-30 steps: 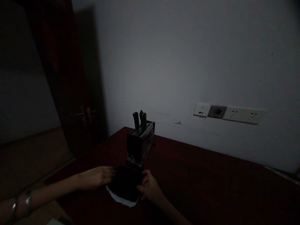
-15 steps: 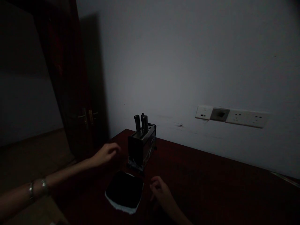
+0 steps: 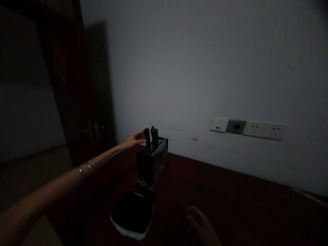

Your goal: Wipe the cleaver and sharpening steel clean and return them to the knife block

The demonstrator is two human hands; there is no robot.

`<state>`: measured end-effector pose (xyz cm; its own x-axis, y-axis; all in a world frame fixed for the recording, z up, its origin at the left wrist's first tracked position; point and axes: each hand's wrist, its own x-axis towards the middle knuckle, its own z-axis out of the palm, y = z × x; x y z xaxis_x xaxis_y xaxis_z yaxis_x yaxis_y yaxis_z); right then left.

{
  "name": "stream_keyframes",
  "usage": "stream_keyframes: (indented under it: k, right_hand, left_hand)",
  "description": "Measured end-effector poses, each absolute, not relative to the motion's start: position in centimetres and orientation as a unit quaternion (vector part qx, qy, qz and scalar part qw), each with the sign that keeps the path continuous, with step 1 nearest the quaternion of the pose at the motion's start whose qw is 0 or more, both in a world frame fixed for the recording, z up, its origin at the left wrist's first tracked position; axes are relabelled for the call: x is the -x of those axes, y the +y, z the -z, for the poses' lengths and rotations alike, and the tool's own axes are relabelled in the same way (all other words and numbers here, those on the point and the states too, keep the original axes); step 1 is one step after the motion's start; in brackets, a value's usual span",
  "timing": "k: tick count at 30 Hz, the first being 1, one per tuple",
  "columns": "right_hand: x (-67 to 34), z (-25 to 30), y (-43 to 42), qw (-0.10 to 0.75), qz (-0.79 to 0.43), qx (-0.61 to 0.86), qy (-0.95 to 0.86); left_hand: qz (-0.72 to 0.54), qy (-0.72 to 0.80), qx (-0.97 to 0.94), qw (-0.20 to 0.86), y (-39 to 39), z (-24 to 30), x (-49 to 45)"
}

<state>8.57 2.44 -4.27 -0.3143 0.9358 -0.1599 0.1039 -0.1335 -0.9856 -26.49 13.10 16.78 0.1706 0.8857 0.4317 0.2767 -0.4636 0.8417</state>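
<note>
A dark knife block (image 3: 151,163) stands on the dark red table (image 3: 230,198) near the wall, with black knife handles (image 3: 151,135) sticking up from its top. My left hand (image 3: 134,139) is stretched out at the nearest handle, fingers apart, just touching or beside it. A bracelet sits on that wrist. In front of the block lies a black cloth with a white edge (image 3: 133,218). My right hand (image 3: 201,225) rests low on the table to the right of the cloth, dim, fingers loosely curled, holding nothing that I can see.
A white wall runs behind the table, with a row of sockets (image 3: 248,127) at the right. A dark wooden door (image 3: 74,102) with a brass handle stands at the left. The room is very dim.
My left hand has left the cloth and risen to the knife handles. My right hand has drawn back to the right, away from the cloth, which lies flat.
</note>
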Motion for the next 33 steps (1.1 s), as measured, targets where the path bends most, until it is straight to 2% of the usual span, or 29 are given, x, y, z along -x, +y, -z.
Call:
stream_keyframes:
  k: [14, 33]
  right_hand:
    - [-10.0, 4.4, 2.5, 0.368, -0.616, 0.452, -0.53]
    - [-10.2, 4.3, 2.5, 0.377, -0.636, 0.439, -0.511]
  left_hand:
    - [-0.549, 0.386, -0.619, 0.408, 15.2, -14.3, 26.1]
    - [-0.509, 0.451, -0.639, 0.359, 13.2, -17.2, 24.8]
